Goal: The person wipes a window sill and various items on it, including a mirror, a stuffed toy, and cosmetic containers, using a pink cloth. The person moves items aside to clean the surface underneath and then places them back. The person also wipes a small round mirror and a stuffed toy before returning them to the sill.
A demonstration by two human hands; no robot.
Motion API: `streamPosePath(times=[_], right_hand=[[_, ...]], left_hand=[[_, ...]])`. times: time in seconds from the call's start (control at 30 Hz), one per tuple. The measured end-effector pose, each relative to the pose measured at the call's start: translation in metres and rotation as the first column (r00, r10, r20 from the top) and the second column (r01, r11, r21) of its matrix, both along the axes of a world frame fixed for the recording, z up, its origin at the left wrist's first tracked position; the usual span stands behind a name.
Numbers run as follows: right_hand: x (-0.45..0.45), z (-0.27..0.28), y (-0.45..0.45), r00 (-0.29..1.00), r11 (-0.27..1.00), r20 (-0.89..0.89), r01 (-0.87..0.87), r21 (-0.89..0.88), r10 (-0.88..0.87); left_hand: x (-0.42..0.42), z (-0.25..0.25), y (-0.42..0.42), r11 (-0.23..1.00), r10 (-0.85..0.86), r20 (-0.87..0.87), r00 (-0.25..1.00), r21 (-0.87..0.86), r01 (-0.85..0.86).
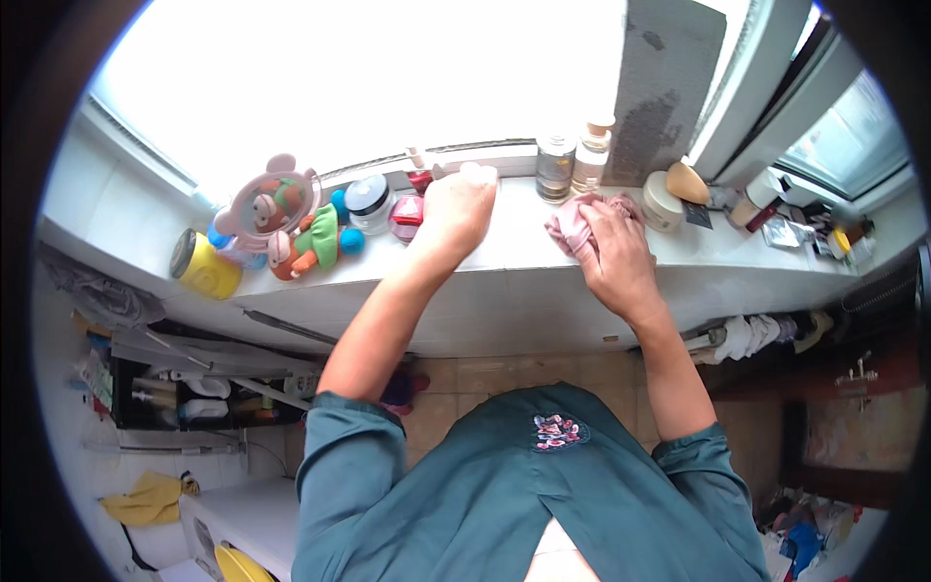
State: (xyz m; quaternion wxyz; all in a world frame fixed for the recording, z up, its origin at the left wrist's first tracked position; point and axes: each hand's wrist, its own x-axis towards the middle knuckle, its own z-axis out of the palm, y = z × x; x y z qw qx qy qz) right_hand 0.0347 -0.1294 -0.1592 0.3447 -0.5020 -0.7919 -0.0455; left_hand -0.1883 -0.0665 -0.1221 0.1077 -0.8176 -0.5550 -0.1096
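My right hand (618, 265) holds a crumpled pink cloth (571, 225) against the white tiled windowsill (513, 244). Just behind the cloth stand a clear bottle with a dark band (555, 171) and a clear bottle with a tan cap (593, 156). A white round jar (660, 204) is close to its right. My left hand (462, 207) is curled above the sill, its back towards me. It partly covers a pinkish-red jar (404, 218) and a small red item (420, 182) at its left; whether its fingers hold anything is hidden.
Left along the sill are a black-lidded clear jar (369, 207), a plush toy (316, 244), a pink-framed mirror (270, 200) and a yellow jar (207, 265). A tan teardrop-shaped object (687, 182) leans by the white jar. Small bottles and packets (789, 229) crowd the right end.
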Motion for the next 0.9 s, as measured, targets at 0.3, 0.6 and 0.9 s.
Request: streamPosePath(times=[0.3, 0.6, 0.9], right_hand=[[-0.086, 0.006, 0.012, 0.976, 0.977, -0.082, -0.207, -0.043, 0.203], [-0.115, -0.003, 0.066, 0.973, 0.973, -0.005, -0.232, -0.003, 0.232], [-0.097, 0.024, 0.049, 0.856, 0.843, 0.032, -0.501, -0.196, 0.516]], left_hand=[[-0.069, -0.034, -0.105, 0.877, 0.452, 0.767, -0.456, -0.289, 0.383], [-0.074, -0.056, -0.135, 0.890, 0.436, 0.624, -0.648, -0.196, 0.411], [-0.079, -0.063, -0.127, 0.910, 0.395, 0.666, -0.633, -0.190, 0.367]])
